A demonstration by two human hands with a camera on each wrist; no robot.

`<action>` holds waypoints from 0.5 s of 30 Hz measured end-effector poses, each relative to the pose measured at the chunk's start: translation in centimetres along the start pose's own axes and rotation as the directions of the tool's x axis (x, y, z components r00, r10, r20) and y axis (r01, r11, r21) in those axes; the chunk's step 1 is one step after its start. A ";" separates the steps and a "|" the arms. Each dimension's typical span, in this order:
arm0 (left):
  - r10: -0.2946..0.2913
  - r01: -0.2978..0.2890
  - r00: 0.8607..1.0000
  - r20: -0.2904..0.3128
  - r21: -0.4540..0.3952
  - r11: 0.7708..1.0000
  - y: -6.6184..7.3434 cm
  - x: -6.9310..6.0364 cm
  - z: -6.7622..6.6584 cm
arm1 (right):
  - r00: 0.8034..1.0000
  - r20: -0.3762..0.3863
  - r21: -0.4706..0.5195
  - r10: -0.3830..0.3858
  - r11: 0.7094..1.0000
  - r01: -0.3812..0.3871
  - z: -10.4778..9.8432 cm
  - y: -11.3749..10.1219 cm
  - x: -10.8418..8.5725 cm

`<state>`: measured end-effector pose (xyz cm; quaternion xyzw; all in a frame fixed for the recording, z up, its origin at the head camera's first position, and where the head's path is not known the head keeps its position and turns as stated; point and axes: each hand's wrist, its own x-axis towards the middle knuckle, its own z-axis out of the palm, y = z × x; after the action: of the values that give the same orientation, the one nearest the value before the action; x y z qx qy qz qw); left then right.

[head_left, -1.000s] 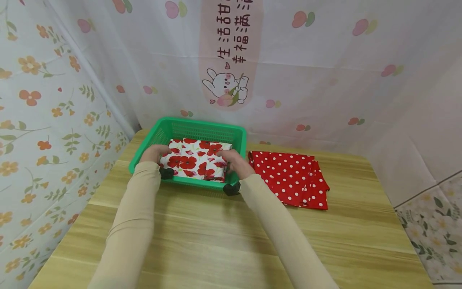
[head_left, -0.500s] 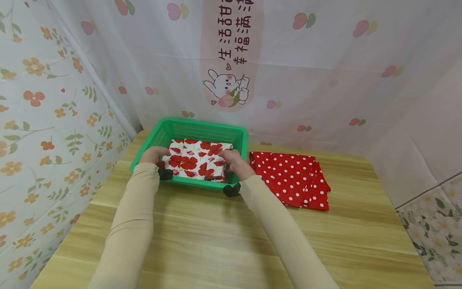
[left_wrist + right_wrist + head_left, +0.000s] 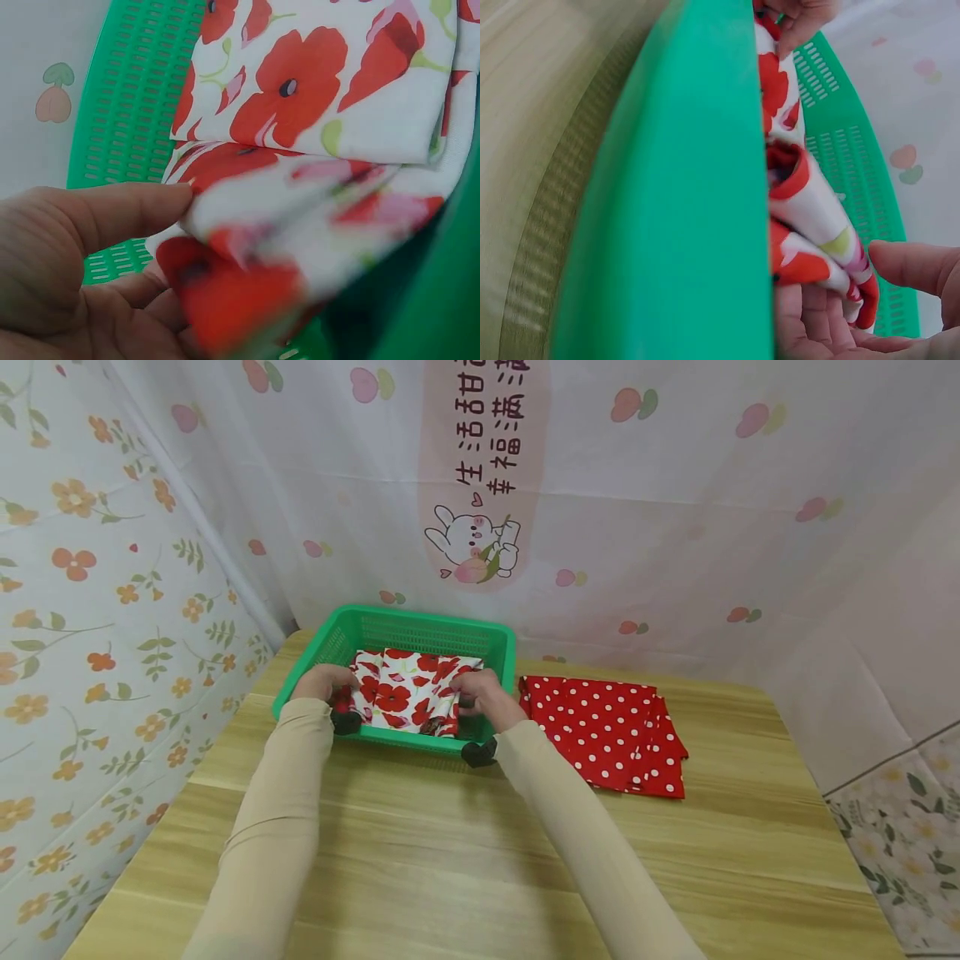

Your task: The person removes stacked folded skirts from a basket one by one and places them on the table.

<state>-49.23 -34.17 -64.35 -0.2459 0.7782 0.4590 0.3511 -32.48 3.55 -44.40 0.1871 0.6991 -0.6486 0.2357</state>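
Note:
A folded white cloth with red flowers [image 3: 401,689] lies in the green basket [image 3: 427,618]. My left hand [image 3: 321,683] is at its left end; in the left wrist view the thumb of that hand [image 3: 97,255] lies on top and the fingers curl beneath the raised cloth edge [image 3: 247,255]. At the right end my right hand [image 3: 486,693] pinches the cloth, whose edge [image 3: 821,217] stands rolled up between thumb and fingers in the right wrist view, where the right hand [image 3: 870,315] is partly hidden by the basket wall [image 3: 667,195].
To the right of the basket a folded red cloth with white dots [image 3: 603,727] lies on the wooden table [image 3: 435,843]. A printed white curtain [image 3: 637,527] hangs behind the table, and a flowered sheet [image 3: 112,635] hangs on the left.
Both ends of the flowered cloth have been drawn up and inward, and its right end now bunches by my right hand. Both hands have otherwise barely moved.

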 end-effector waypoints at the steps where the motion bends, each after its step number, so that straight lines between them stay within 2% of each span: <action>1: 0.009 -0.009 1.000 0.017 -0.007 1.000 0.2 -1.5 0.5 | 1.000 0.004 -0.001 0.002 1.000 -0.002 0.1 0.2 0.6; 2: 0.010 -0.010 0.999 0.031 -0.011 1.000 0.5 -3.4 1.0 | 1.000 0.004 -0.002 0.009 1.000 -0.009 0.2 0.3 1.3; 5: 0.014 -0.014 0.999 0.030 -0.018 1.000 1.6 -9.0 2.5 | 1.000 -0.014 -0.019 0.015 1.000 -0.015 0.5 0.1 0.6; 7: 0.012 -0.012 0.999 0.032 -0.006 1.000 2.2 -12.2 3.2 | 0.999 -0.036 -0.045 0.009 0.999 -0.011 0.6 -0.4 -1.0; 9: 0.007 -0.007 1.000 0.008 -0.018 1.000 2.6 -14.3 3.8 | 0.999 -0.034 -0.056 0.001 0.998 -0.003 0.5 -0.4 -1.3; 10: 0.015 -0.015 1.000 0.001 -0.030 0.999 2.6 -14.7 4.0 | 0.999 -0.040 -0.064 -0.003 0.998 0.000 0.5 -0.5 -1.6; 12: 0.061 -0.061 0.998 0.002 -0.020 0.998 2.5 -14.6 4.0 | 0.999 -0.046 -0.074 -0.013 0.997 0.009 0.5 -0.7 -2.4; 14: 0.102 -0.102 0.994 0.024 -0.033 0.994 2.4 -13.6 3.8 | 0.999 -0.045 -0.072 -0.017 0.997 0.014 0.5 -0.9 -2.9; 15: 0.129 -0.128 0.990 0.059 -0.030 0.991 2.3 -13.1 3.5 | 0.998 -0.053 -0.082 -0.020 0.997 0.015 0.6 -1.2 -3.6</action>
<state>-41.43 -29.22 -54.21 -0.1857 0.7753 0.4980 0.3413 -30.14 3.01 -41.40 0.1887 0.7328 -0.6162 0.2184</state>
